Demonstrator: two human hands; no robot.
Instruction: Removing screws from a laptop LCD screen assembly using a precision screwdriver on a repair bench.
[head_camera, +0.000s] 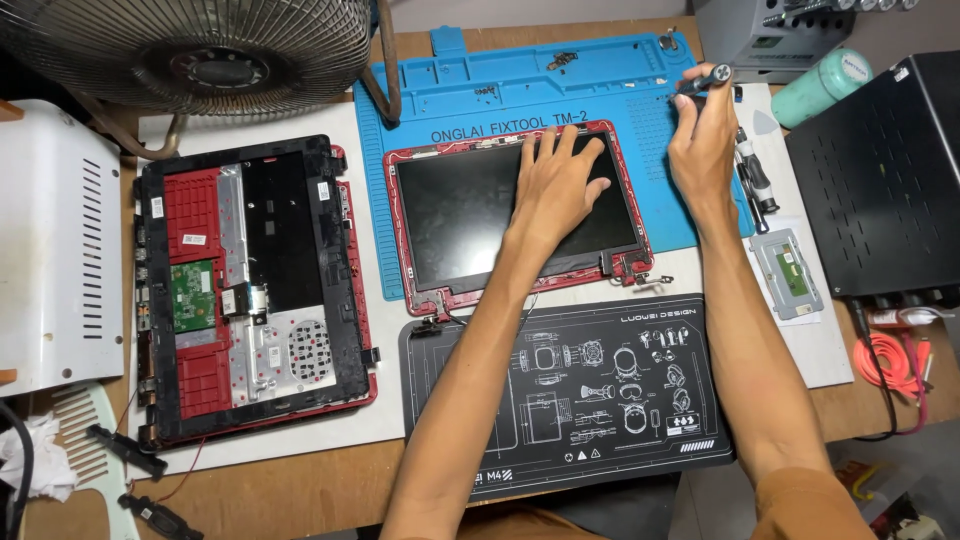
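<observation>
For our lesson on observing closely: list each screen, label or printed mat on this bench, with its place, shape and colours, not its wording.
Laptop screen: centre, dark rectangle, red frame, left hand flat on it.
Blue mat: under the screen, black print.
Black mat: front centre, white line drawings.
White stickers: small rectangles on the red laptop base, left.
Right hand: holds a screwdriver.

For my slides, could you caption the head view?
Left hand presses a red-framed laptop screen on a blue mat; right hand holds a screwdriver.

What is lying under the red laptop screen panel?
The screen panel lies on a blue work mat, its lower edge over the white board. The left hand presses on it. What is directly beneath is hidden.
</observation>
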